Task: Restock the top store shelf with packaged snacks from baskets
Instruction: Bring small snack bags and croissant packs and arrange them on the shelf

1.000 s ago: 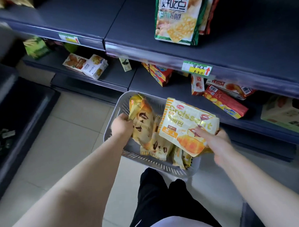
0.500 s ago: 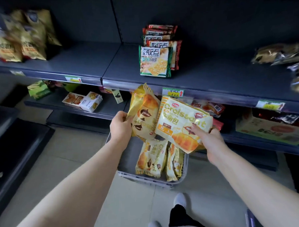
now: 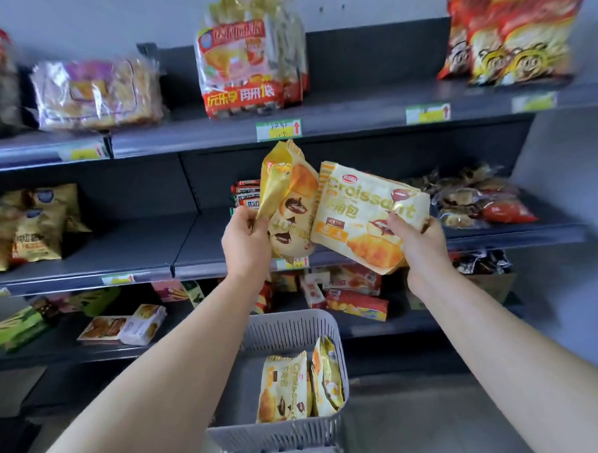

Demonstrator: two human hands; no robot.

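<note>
You have raised both packets out of the basket [image 3: 288, 317] since a moment ago, and they now overlap just under the front edge of the top shelf [image 3: 354, 121]. Your left hand [image 3: 246, 239] pinches the crinkled yellow packet [image 3: 290, 206], printed with a chocolate-filled croissant, by its left side. Your right hand [image 3: 418, 241] grips the flatter cream packet [image 3: 362, 216], lettered "Croissant", at its right edge, while two spare packets [image 3: 286, 391] stand upright in the grey basket below.
</note>
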